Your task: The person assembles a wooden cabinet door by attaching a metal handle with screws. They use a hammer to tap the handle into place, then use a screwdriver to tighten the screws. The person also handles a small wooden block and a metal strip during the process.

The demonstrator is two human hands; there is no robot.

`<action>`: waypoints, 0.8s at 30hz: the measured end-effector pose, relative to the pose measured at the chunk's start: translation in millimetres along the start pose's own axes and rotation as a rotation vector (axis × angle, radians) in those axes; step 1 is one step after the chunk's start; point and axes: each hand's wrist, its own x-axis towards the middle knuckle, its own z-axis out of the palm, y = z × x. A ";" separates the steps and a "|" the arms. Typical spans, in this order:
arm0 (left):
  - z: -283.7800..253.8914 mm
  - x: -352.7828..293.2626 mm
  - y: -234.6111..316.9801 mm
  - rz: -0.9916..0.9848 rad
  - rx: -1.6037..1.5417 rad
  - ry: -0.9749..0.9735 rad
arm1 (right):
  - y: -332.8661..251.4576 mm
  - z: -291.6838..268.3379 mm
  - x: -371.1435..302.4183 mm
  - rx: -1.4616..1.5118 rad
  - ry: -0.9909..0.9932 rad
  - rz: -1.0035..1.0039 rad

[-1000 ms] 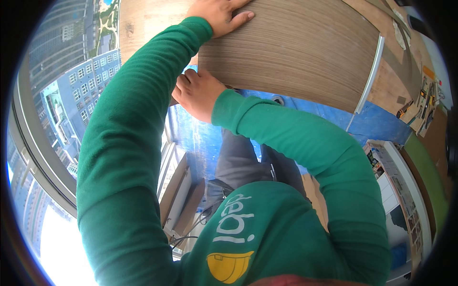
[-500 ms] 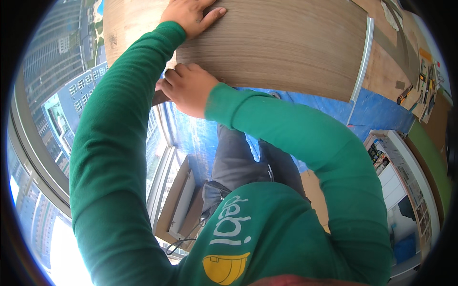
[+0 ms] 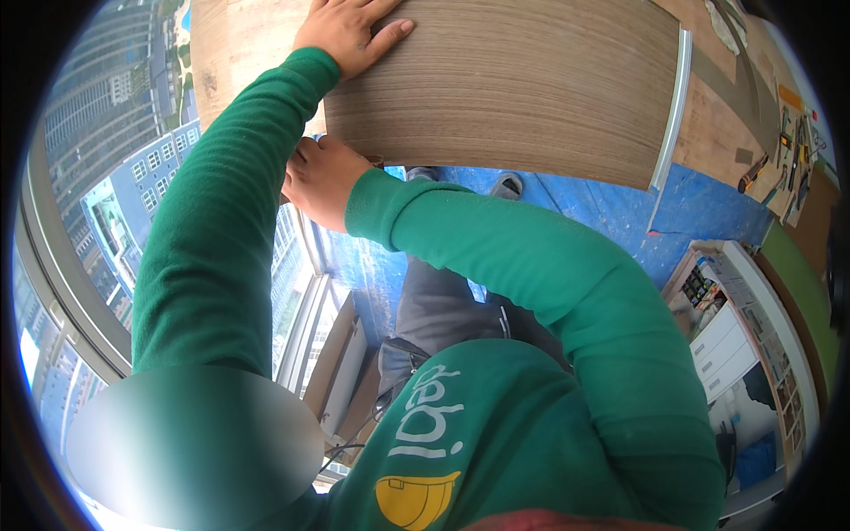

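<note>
I see the left hand (image 3: 350, 31) pressed flat, fingers spread, on the wooden panel (image 3: 505, 84). The right hand (image 3: 320, 177) curls closed under the panel's lower edge, gripping it.

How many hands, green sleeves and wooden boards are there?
Hands: 2, the left hand flat on the board, the right hand at its lower edge.
Green sleeves: 2, left sleeve and right sleeve.
Wooden boards: 1, the board.
Total: 5
</note>
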 end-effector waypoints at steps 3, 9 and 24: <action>-1.2 -1.3 -1.4 0.006 -0.014 0.004 | 0.1 -1.5 -0.1 -0.005 -0.026 0.010; -3.2 -3.5 -1.6 0.007 -0.001 0.009 | 8.1 -11.2 -14.5 0.035 0.017 0.040; -15.5 -1.2 4.1 -0.005 0.074 -0.065 | 80.7 -89.1 -159.9 -0.054 -0.109 0.197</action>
